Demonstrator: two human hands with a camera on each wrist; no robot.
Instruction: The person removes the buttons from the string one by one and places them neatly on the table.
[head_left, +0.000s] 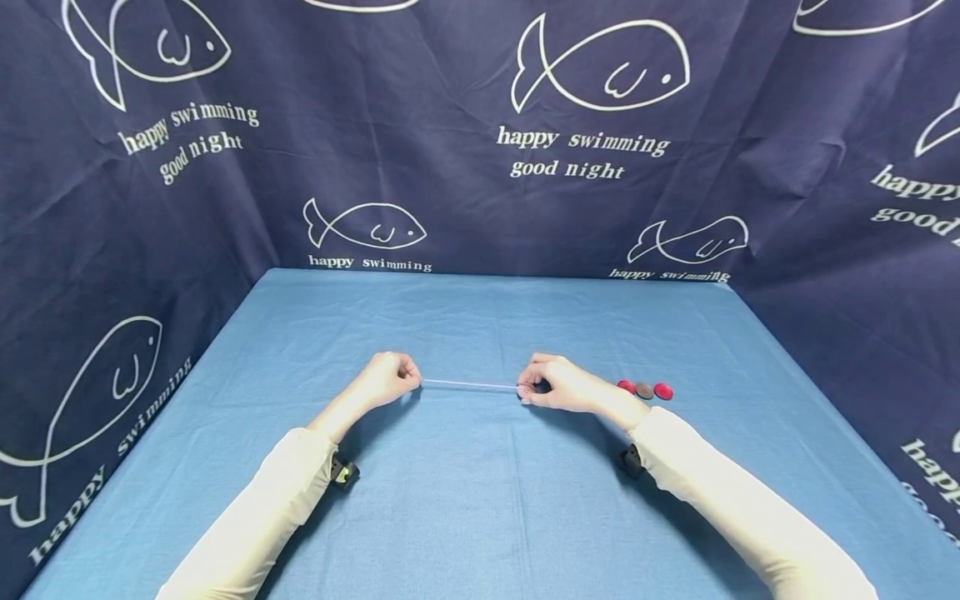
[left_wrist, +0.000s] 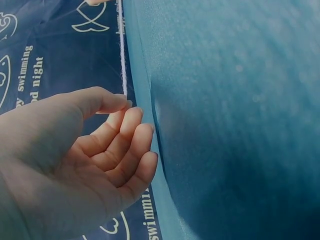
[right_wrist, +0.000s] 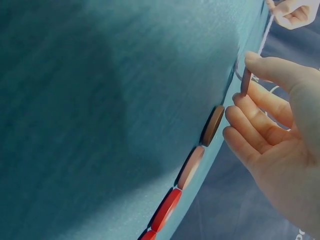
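Note:
A thin pale string (head_left: 468, 384) runs nearly straight between the two hands, just above the blue cloth. My left hand (head_left: 387, 378) pinches one end between thumb and forefinger, its other fingers loosely curled in the left wrist view. At the string's other end my right hand (head_left: 558, 384) pinches a pinkish-brown button-like disc (right_wrist: 245, 82) on edge between thumb and fingers. How the string meets this disc is hidden by the fingers. Beside the right hand, a brown disc (right_wrist: 213, 125), a pinkish disc (right_wrist: 190, 167) and a red disc (right_wrist: 166, 210) lie in a row.
A blue cloth (head_left: 450, 317) covers the table. Dark blue curtains (head_left: 465, 142) printed with white fish and lettering hang at its back and sides. To the right of the right wrist, the row of discs ends with a red disc (head_left: 663, 391).

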